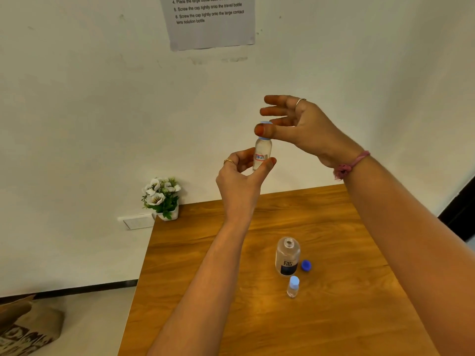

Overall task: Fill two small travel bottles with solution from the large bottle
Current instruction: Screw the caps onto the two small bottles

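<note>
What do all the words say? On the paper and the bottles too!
Paper sheet on the wall, top cut off:
"4. Place the large bottle back on the countertop"
"Screw the cap tightly onto the travel bottle" (number blurred)
"6. Screw the cap tightly onto the large contact lens solution bottle"
Large bottle on the table: dark label, too blurred to read.
Held travel bottle: red-framed label, too small to read.

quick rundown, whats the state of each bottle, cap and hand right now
held travel bottle: upright, off the table, light blue cap on
left hand: gripping that bottle's body
right hand: thumb and finger pinching that bottle's cap, other fingers spread
large bottle: standing on the table, uncapped, neck open
dark blue cap: off, lying on the table beside the large bottle
second travel bottle: standing on the table, capped
</note>
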`<state>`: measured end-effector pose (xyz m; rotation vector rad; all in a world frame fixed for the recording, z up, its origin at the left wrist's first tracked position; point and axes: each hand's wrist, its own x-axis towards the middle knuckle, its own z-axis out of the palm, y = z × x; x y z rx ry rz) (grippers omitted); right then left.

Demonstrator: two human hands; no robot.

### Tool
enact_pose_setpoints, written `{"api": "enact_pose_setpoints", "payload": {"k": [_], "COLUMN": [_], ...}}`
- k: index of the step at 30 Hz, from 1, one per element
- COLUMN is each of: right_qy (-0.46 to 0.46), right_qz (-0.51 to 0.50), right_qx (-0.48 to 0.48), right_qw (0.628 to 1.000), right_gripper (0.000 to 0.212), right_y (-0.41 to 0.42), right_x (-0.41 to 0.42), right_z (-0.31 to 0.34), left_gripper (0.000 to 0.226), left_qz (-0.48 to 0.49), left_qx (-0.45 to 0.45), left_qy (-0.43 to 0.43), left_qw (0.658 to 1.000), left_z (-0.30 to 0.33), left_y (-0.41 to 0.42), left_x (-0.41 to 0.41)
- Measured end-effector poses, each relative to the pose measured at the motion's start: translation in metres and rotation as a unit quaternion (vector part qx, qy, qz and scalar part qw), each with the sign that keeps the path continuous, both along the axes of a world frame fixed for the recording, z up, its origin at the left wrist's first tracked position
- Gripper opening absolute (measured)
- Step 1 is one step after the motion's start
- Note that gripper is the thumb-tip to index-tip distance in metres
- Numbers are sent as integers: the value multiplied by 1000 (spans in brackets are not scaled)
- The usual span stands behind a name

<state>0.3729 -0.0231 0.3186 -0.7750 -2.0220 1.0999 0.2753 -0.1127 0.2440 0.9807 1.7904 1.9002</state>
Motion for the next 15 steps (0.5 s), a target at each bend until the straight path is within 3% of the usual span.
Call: {"api": "enact_pose_setpoints", "payload": {"k": [2, 6, 9, 11, 15], "right_qy": [24, 67, 52, 62, 94], "right_qz": [17, -52, 12, 36, -33], "right_qx": [-12, 11, -52, -67, -36], "right_qw": [999, 996, 997, 995, 994], "right_gripper": [55, 52, 65, 56, 53], "right_y": [1, -5, -3, -1, -1], "right_x": [4, -7, -4, 1, -6], "right_z": [-1, -11, -14, -16, -26], "left_gripper": [41, 39, 40, 42, 41], "left_qz": [0, -3, -3, -1, -5], "left_qx": [0, -3, -3, -2, -2], "left_qy": [-2, -4, -7, -7, -5], "left_qw": [1000, 1000, 1000, 1000, 1000], "left_z": [0, -1, -3, -4, -6], "left_y": [0, 2, 4, 5, 8], "left_x": [-2, -1, -1, -2, 1]}}
